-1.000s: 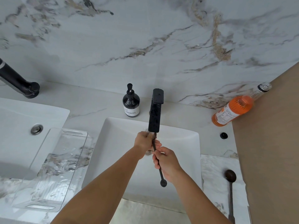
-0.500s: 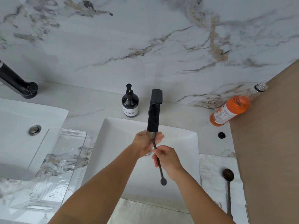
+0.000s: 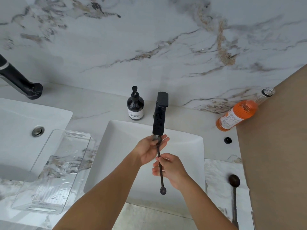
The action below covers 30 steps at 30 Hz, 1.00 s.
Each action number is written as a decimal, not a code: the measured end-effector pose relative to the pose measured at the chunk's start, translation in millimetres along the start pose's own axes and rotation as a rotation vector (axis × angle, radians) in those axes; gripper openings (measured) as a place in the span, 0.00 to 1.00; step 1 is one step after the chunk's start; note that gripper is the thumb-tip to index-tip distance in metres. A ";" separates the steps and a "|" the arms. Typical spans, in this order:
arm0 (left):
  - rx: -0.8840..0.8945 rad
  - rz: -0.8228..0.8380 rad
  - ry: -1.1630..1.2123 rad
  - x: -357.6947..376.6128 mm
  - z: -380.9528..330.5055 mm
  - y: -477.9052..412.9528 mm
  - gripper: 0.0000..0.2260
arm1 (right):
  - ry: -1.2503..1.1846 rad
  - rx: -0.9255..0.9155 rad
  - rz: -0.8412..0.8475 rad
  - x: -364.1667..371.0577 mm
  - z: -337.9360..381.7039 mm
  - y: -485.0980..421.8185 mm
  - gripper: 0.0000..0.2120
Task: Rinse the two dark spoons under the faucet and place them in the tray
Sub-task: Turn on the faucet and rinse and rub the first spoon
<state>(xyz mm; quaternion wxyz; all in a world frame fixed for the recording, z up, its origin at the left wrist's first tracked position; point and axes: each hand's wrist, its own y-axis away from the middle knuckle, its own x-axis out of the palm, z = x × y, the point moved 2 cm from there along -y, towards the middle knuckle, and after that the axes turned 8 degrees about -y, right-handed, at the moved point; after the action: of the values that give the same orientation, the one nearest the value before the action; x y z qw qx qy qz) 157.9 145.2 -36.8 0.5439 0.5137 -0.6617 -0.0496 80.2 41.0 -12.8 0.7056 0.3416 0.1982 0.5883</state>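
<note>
Spoon (image 3: 158, 151) handle in right hand (image 3: 172, 171), bowl left hand (image 3: 148, 151).

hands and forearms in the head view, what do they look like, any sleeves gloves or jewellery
Both are bare. The left hand and the right hand wear no gloves, and no ring shows on the visible fingers. The left forearm and the right forearm show no sleeve, watch, bracelet or marking up to the picture's bottom edge.

hands (image 3: 174, 171) grip spoon (image 3: 162, 181) under faucet (image 3: 160, 117), tray (image 3: 74, 133) L
</note>
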 end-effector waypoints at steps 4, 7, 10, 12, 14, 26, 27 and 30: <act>0.036 -0.251 -0.448 -0.3 4.4 1.1 0.11 | 0.004 0.013 0.032 3.2 -3.6 1.8 0.10; 0.032 -0.382 -0.703 0.9 2.3 7.9 0.16 | 0.024 0.009 0.015 2.6 -4.6 2.3 0.10; 0.050 -0.381 -0.740 -0.5 4.2 10.6 0.16 | 0.052 0.027 0.040 2.1 -3.5 4.9 0.11; 0.097 -0.366 -0.612 -3.5 4.9 12.6 0.09 | 0.098 0.070 0.069 2.3 -5.9 9.2 0.11; 0.135 -0.348 -0.551 -8.5 2.0 14.7 0.12 | 0.089 0.101 0.082 1.8 -9.5 13.6 0.12; -0.063 -0.111 -0.453 -29.0 27.5 44.6 0.11 | -0.118 0.031 -0.070 17.8 -32.4 29.6 0.12; -0.033 -0.115 -0.507 -30.6 27.7 46.1 0.11 | -0.092 0.029 -0.052 18.0 -34.5 29.6 0.11; 0.077 -0.177 -0.729 -28.3 20.6 53.7 0.09 | 0.076 0.032 -0.025 17.1 -40.8 33.1 0.07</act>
<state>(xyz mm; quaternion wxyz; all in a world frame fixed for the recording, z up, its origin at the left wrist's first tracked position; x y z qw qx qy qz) 105.1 181.0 -30.5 0.2468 0.5375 -0.7663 -0.2512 33.3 70.2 -15.1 0.6992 0.3277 0.2384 0.5890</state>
